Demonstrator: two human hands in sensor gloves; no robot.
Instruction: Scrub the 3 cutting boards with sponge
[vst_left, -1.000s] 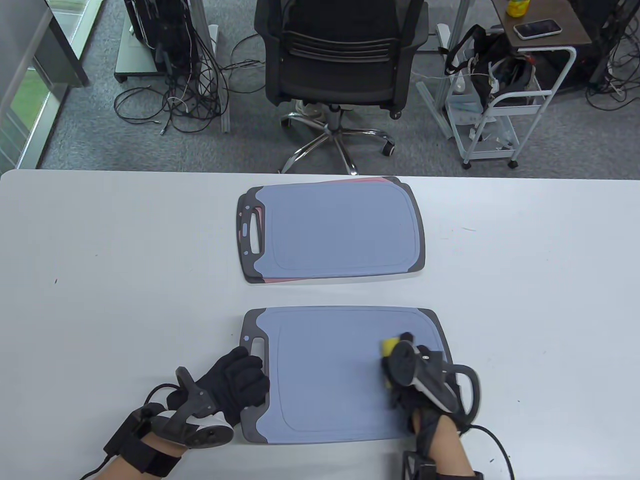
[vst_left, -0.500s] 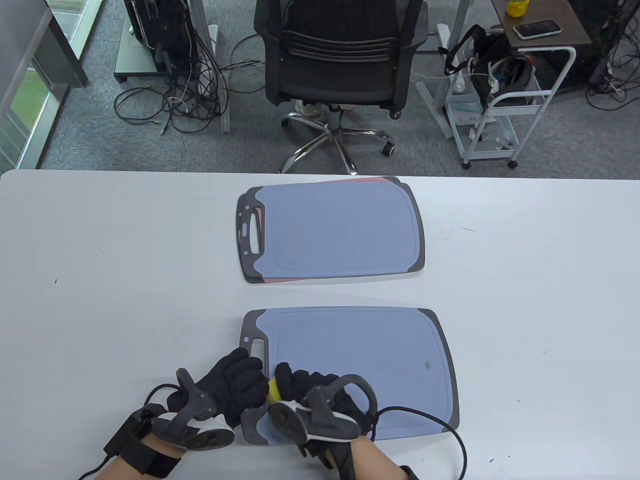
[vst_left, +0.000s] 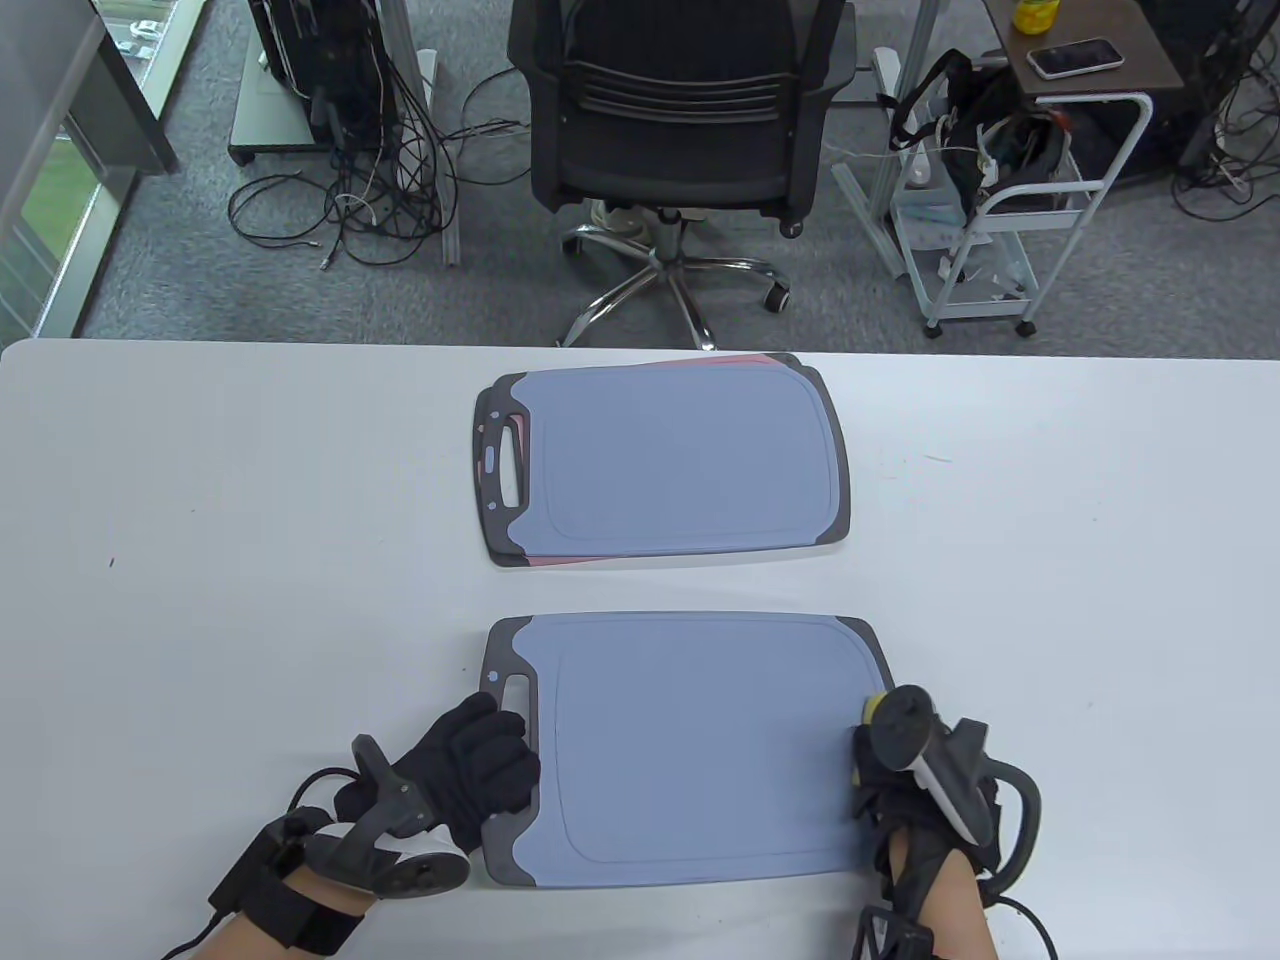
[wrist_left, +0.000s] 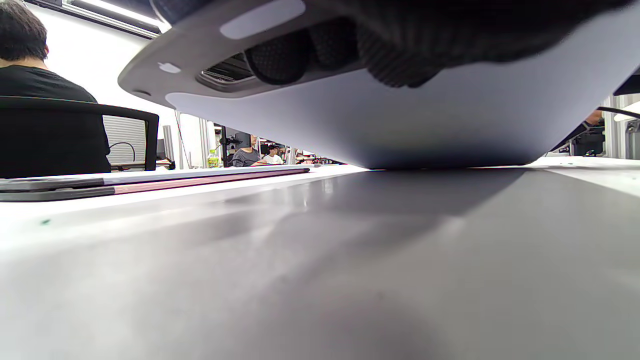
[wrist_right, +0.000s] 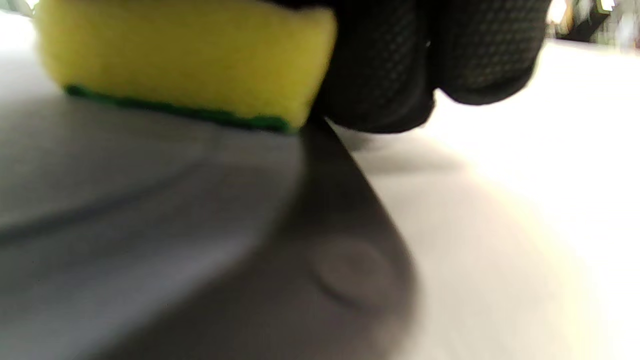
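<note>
Sponge (wrist_right: 175, 65) is right at the near board's (vst_left: 700, 750) right edge, so the gripping right hand (vst_left: 900, 790) could skid off onto the bench (vst_left: 200, 600). Left hand (vst_left: 470, 770) grips the handle end. Blue-grey board, dark rim; two more stacked (vst_left: 670, 460) behind.

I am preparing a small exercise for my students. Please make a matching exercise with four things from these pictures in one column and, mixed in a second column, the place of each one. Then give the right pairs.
Things
1. sponge
2. left hand
3. stacked boards
4. office chair

Places
A. on the floor beyond the table
B. at the right edge of the near board
C. on the handle end of the near board
D. farther back on the table

Pairs: 1-B, 2-C, 3-D, 4-A
</note>
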